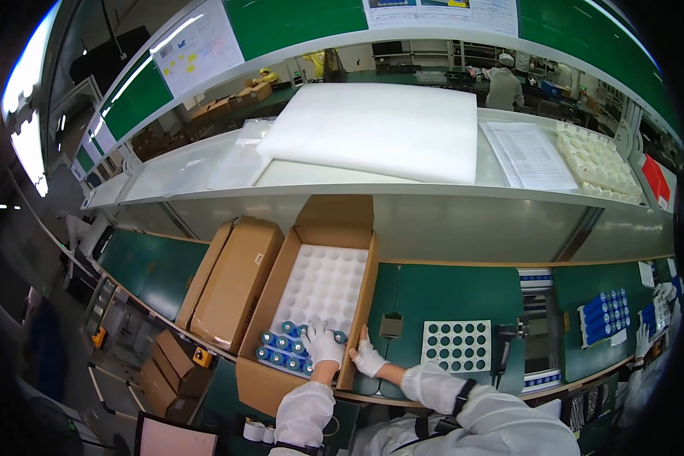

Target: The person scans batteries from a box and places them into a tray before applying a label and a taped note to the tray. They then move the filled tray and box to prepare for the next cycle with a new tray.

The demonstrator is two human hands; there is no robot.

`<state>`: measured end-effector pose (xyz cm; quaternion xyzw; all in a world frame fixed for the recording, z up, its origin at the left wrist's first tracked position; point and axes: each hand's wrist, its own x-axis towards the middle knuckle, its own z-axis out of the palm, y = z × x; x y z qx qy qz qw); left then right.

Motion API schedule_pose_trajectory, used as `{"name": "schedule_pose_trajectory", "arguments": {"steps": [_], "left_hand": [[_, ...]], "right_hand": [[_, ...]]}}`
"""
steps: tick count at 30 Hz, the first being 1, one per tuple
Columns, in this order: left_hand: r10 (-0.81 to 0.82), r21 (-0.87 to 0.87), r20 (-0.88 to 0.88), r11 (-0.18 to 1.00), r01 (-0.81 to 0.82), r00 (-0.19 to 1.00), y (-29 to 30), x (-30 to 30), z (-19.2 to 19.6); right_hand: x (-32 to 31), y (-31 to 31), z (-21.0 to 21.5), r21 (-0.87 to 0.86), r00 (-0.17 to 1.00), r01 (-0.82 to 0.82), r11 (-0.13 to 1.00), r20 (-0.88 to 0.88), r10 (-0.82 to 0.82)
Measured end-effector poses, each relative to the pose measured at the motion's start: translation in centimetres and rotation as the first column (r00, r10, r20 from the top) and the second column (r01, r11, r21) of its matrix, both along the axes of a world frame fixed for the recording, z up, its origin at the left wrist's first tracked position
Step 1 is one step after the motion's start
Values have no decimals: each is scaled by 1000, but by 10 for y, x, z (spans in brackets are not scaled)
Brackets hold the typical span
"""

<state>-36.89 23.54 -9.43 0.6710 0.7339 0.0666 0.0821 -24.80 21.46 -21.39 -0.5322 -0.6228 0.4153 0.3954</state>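
My left hand (323,346), in a white glove, is inside the open cardboard box (368,281), over several blue cylindrical cells (283,343). Its fingers point away from me and look spread; whatever lies under the palm is hidden. One more blue cell (340,337) shows just right of the fingers. The cells stand upright in the near end of a white foam tray (323,277), whose farther round pockets hold none. My right hand (368,358), also gloved, touches the outside of the box's right wall with its fingers stretched along it.
A closed carton (235,285) adjoins the box on the left. To the right lie a white plate with round holes (456,346) and a dark tool (507,349). Farther right are blue cells (605,315) and a co-worker's gloved hand (644,340). White foam sheet (380,129) covers the shelf above.
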Motion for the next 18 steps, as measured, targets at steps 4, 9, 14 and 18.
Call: {"name": "schedule_pose_trajectory", "arguments": {"steps": [4, 9, 14, 18], "left_hand": [[1, 151, 190, 988, -30, 982, -8, -13, 5], [30, 238, 429, 960, -145, 903, -14, -5, 19], [-27, 327, 619, 917, -227, 785, -8, -13, 44], [56, 220, 510, 956, -193, 858, 4, -4, 54]], "right_hand": [[-13, 2, -12, 50, 987, 49, 998, -155, -41], [72, -28, 54, 28, 962, -39, 999, 271, 30], [193, -62, 70, 368, 917, 238, 899, 218, -333], [301, -108, 9, 318, 584, 686, 655, 297, -756]]}}
